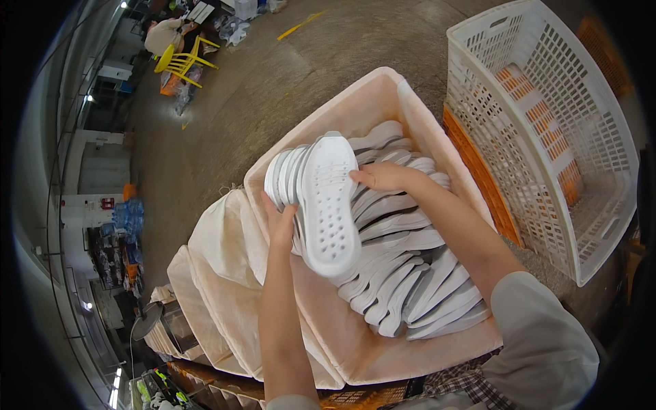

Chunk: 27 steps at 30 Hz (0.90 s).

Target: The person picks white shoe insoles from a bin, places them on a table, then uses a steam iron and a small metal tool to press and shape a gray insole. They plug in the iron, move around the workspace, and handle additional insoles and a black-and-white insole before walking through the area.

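A stack of white and grey shoe soles (331, 205) is held between my two hands above an open cloth-lined bin (383, 359). The front sole faces me, its surface dotted with small holes. My left hand (279, 220) grips the stack from its left side, thumb toward the front. My right hand (384, 176) holds the right edge near the top of the front sole; part of its fingers is hidden behind it. Below and to the right, many more soles (403, 273) lie packed in rows inside the bin.
A white perforated crate (512, 130) stands to the right, beside an orange crate edge (478, 184). More cloth-lined bins (212, 321) adjoin on the left. Farther off, a person (164, 37) is by a yellow chair (181, 63), and blue water bottles (128, 215) stand at the left.
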{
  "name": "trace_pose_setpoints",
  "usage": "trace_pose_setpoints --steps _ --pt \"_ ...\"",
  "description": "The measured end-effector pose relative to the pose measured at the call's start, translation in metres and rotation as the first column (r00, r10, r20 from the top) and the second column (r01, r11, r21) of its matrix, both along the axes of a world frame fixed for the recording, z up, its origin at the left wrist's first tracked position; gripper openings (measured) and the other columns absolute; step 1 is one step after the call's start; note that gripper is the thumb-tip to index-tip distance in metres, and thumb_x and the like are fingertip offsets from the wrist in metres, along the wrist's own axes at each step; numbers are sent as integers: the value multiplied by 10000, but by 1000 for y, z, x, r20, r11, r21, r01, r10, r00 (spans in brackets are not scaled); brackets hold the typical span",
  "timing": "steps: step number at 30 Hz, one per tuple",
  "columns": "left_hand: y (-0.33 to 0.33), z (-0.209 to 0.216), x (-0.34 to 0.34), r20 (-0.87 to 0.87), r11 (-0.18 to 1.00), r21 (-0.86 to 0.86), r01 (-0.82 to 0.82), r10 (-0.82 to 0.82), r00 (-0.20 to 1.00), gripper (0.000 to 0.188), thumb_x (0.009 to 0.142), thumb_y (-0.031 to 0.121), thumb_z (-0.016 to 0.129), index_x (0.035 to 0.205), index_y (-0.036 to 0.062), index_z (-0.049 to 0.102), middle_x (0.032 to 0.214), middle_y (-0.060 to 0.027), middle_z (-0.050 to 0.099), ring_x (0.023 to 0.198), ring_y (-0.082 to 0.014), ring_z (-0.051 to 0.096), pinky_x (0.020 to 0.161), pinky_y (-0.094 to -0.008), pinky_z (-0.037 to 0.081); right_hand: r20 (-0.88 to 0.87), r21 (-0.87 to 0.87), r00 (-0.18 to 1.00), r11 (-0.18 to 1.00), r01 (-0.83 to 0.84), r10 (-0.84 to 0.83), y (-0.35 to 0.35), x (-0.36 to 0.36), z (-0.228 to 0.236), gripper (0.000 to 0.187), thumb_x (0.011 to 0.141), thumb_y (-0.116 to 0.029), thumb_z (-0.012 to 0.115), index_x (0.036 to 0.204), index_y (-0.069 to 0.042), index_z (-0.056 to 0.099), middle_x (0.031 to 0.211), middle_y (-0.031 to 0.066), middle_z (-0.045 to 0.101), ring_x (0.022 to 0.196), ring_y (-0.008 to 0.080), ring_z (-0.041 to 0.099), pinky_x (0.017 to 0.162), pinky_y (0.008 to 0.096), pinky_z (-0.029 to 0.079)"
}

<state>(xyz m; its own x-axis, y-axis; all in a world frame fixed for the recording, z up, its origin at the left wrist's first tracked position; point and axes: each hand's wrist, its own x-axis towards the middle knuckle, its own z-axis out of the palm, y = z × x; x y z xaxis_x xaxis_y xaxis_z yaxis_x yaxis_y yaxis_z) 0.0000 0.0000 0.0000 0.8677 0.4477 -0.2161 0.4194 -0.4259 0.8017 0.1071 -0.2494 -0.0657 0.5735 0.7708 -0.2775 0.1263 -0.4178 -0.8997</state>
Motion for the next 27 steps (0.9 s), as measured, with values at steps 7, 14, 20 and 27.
trace_pose_setpoints --steps 7,14,20,27 --pt "-20 14 27 -33 778 621 96 -97 995 989 635 243 656 1429 -9 123 1408 -244 296 1304 -365 305 1061 -428 254 77 21 986 988 -150 148 -2 7 -4 816 786 -728 386 1275 -87 510 1254 149 543 1170 310 496 973 382 368" --pt "-53 56 37 -76 224 958 177 -395 915 903 543 263 710 1339 48 342 1119 -213 486 1065 -328 475 931 -500 301 364 -472 929 874 116 73 35 -12 -17 798 715 -766 447 1209 -153 575 1168 103 600 1105 249 547 960 527 289" --pt "-38 21 51 -147 124 957 261 -571 808 853 563 332 730 1324 138 397 1113 -214 487 1040 -352 483 958 -511 285 330 -343 935 907 245 -128 56 -19 -35 700 721 -686 503 1090 -107 638 1062 112 636 1015 259 589 936 557 242" --pt "-6 -22 50 -201 270 881 388 -530 824 1063 580 517 750 1406 58 263 1139 -239 479 1058 -368 472 966 -505 289 410 -336 910 919 206 -54 54 -44 -38 368 729 -427 591 902 -114 677 907 83 643 863 263 614 908 532 274"
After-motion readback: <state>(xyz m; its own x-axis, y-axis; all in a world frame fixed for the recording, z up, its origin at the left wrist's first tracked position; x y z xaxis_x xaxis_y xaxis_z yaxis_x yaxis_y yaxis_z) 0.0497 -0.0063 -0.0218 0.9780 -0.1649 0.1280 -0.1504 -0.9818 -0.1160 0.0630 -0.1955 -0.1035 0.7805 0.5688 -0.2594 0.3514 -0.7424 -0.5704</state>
